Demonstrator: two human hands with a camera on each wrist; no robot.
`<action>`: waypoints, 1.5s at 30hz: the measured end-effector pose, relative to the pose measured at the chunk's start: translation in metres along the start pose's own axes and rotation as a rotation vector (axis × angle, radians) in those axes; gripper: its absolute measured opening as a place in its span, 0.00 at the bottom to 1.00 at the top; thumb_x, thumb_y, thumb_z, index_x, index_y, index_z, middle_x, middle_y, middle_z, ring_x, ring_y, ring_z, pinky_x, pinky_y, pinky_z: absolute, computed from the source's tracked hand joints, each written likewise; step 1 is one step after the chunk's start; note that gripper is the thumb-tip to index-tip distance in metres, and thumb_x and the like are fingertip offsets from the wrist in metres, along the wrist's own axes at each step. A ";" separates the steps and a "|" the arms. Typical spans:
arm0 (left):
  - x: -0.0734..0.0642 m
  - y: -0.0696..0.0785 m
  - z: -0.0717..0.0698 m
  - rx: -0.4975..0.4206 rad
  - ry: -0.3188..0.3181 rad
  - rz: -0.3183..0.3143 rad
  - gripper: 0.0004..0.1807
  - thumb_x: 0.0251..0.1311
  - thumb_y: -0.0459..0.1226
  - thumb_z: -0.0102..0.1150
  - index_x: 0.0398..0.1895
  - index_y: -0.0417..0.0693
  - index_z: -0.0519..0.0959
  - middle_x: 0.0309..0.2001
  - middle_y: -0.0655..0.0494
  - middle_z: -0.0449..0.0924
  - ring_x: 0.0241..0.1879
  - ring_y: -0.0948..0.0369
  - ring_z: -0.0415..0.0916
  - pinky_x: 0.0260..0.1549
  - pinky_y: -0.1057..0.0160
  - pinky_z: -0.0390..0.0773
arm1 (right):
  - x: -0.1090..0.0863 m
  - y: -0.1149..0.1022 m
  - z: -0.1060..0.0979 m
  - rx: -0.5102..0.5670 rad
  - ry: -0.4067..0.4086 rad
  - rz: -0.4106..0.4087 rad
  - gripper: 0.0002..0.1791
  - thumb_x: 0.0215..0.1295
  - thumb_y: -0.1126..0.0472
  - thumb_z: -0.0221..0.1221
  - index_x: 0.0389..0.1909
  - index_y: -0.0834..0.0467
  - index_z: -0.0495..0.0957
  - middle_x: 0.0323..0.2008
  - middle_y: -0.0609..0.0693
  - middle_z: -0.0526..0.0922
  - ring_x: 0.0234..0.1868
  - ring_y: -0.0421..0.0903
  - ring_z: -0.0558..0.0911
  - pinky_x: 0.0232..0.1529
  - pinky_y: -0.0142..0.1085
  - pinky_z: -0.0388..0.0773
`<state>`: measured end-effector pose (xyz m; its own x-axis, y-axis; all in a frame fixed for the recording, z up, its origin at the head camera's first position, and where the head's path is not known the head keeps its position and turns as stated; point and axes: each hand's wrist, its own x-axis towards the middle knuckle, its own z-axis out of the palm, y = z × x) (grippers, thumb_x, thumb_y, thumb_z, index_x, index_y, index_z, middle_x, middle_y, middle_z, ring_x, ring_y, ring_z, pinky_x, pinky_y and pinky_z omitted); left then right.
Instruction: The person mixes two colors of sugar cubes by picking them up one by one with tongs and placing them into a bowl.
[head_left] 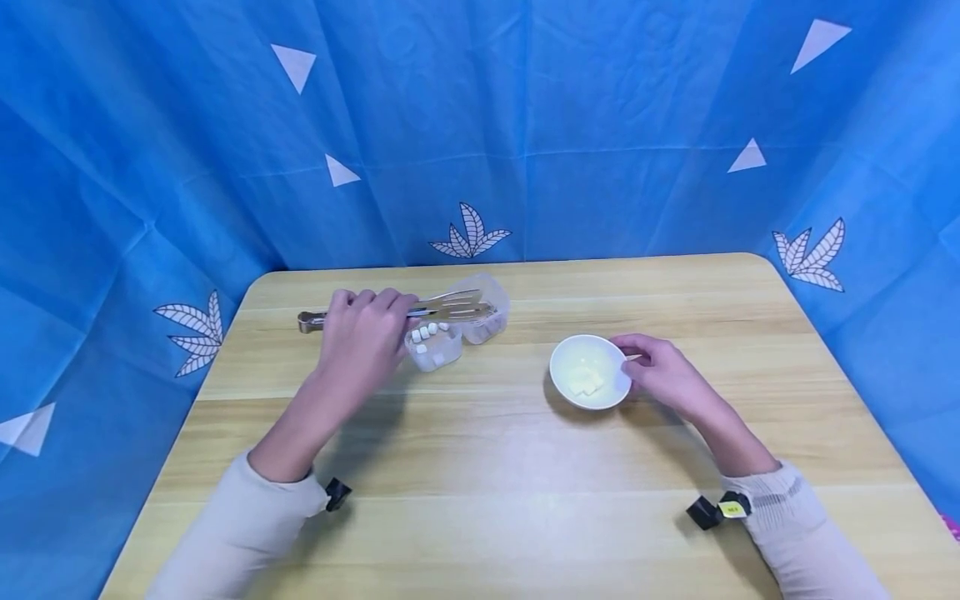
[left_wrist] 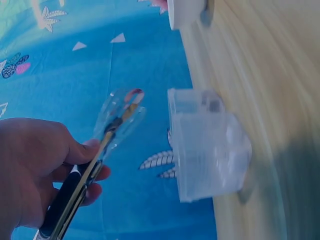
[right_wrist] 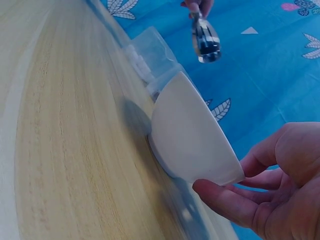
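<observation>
My left hand [head_left: 363, 337] grips a pair of metal tongs [head_left: 459, 307] by the dark handle, their slotted ends pointing right. In the left wrist view the tongs [left_wrist: 82, 182] are raised off the table, with nothing visible between their ends. Below them in the head view stands a clear plastic container [head_left: 447, 364] with several small white cubes [head_left: 423, 332]; its other clear half [head_left: 497, 293] lies behind. My right hand [head_left: 667, 373] pinches the right rim of a white bowl [head_left: 567, 357] between thumb and fingers. Pale white pieces [head_left: 587, 386] lie in the bowl.
The wooden table [head_left: 495, 517] ends at a blue curtain [head_left: 585, 125] printed with leaves and triangles. Both forearms reach in from the near edge, a black wrist device [head_left: 705, 511] on the right one.
</observation>
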<state>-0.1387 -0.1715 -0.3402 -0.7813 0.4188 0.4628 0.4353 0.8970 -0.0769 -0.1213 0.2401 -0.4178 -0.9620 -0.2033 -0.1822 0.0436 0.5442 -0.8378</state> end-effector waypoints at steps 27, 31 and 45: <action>0.007 -0.018 -0.007 0.230 -0.344 -0.014 0.04 0.65 0.34 0.65 0.38 0.50 0.88 0.31 0.53 0.84 0.29 0.54 0.72 0.38 0.53 0.65 | -0.001 0.001 0.000 0.009 -0.002 0.016 0.26 0.74 0.68 0.53 0.71 0.68 0.69 0.64 0.70 0.78 0.58 0.61 0.84 0.41 0.34 0.85; 0.012 -0.016 -0.008 0.264 -0.425 0.008 0.10 0.67 0.30 0.59 0.40 0.50 0.88 0.34 0.53 0.86 0.30 0.54 0.72 0.42 0.52 0.66 | -0.001 0.001 0.000 0.000 0.002 0.013 0.26 0.74 0.68 0.53 0.70 0.68 0.69 0.64 0.70 0.78 0.57 0.60 0.84 0.41 0.33 0.85; 0.032 -0.003 -0.010 0.281 -0.593 0.057 0.07 0.58 0.31 0.71 0.37 0.51 0.89 0.35 0.54 0.86 0.34 0.53 0.72 0.52 0.49 0.63 | 0.001 0.003 0.000 -0.037 0.003 0.021 0.25 0.73 0.68 0.53 0.70 0.67 0.70 0.64 0.68 0.79 0.56 0.59 0.84 0.41 0.35 0.85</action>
<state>-0.1607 -0.1623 -0.3166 -0.9095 0.4016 -0.1074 0.4126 0.8402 -0.3518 -0.1224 0.2420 -0.4208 -0.9619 -0.1892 -0.1975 0.0535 0.5780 -0.8143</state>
